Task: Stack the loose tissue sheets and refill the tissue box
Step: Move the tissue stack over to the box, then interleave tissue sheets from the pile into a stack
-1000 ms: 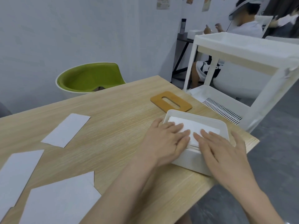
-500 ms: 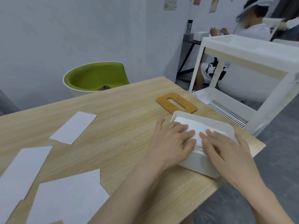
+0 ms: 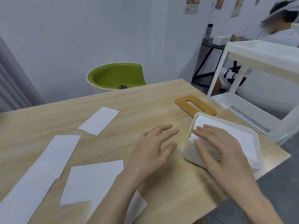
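An open white tissue box (image 3: pixel 191 151) sits near the table's right corner with a stack of white tissues (image 3: pixel 239 136) inside. My right hand (image 3: pixel 215 146) lies flat across the box's near left end, fingers straight, pressing on the stack. My left hand (image 3: pixel 153 147) hovers over the bare wood just left of the box, fingers spread, holding nothing. Loose tissue sheets lie on the left half of the table: one far (image 3: pixel 99 120), one long at the left (image 3: pixel 42 172), one near (image 3: pixel 92 181). The box's wooden lid (image 3: pixel 195 105) with a slot lies behind the box.
The wooden table (image 3: pixel 145 107) ends close to the box on the right. A white cart (image 3: pixel 258 59) stands right of it, a green chair (image 3: pixel 116 76) behind. Another person sits at the far right.
My left hand has lifted off the tissue box and moved left over the table. My right hand slid left along the stack. The view has swung left, showing more loose sheets.
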Demonstrator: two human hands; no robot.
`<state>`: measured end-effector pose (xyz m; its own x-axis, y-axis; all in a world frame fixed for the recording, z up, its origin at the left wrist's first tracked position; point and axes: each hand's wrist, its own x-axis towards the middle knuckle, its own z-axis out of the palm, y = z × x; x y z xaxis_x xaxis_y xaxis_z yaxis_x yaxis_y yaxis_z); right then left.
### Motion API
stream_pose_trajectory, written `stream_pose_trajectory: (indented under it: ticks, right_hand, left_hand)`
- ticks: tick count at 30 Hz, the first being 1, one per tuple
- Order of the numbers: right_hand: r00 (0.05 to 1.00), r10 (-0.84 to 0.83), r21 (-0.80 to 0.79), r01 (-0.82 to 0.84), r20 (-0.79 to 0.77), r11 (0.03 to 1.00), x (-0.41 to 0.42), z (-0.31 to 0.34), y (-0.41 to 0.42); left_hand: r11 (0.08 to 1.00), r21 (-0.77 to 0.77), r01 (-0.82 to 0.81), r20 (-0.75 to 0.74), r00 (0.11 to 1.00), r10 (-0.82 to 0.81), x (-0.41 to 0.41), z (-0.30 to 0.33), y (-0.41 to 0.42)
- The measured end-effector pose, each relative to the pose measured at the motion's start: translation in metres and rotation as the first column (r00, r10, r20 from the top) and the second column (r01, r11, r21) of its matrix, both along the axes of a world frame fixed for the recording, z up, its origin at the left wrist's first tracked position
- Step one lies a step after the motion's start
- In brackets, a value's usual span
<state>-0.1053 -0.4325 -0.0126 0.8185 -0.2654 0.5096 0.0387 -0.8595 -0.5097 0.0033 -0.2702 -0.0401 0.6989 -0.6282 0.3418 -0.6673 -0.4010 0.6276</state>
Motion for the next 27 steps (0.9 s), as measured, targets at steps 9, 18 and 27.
stream_pose_trajectory:
  ticks: [9,18,27]
  right_hand:
    - [0.97,0.216,0.07,-0.209,-0.113,0.975,0.03,-0.028,0.067]
    - [0.901,0.293,0.047,-0.294,-0.321,0.955,0.052,-0.047,0.123]
    - [0.799,0.142,0.038,-0.147,-0.584,0.988,0.039,-0.053,0.142]
  left_hand:
    - [0.951,-0.04,-0.306,-0.053,0.951,0.304,0.0,-0.025,0.123]
    - [0.871,0.017,-0.491,-0.052,0.869,0.491,-0.014,-0.045,0.202]
    - [0.868,0.114,-0.483,-0.054,0.87,0.49,-0.023,-0.067,0.189]
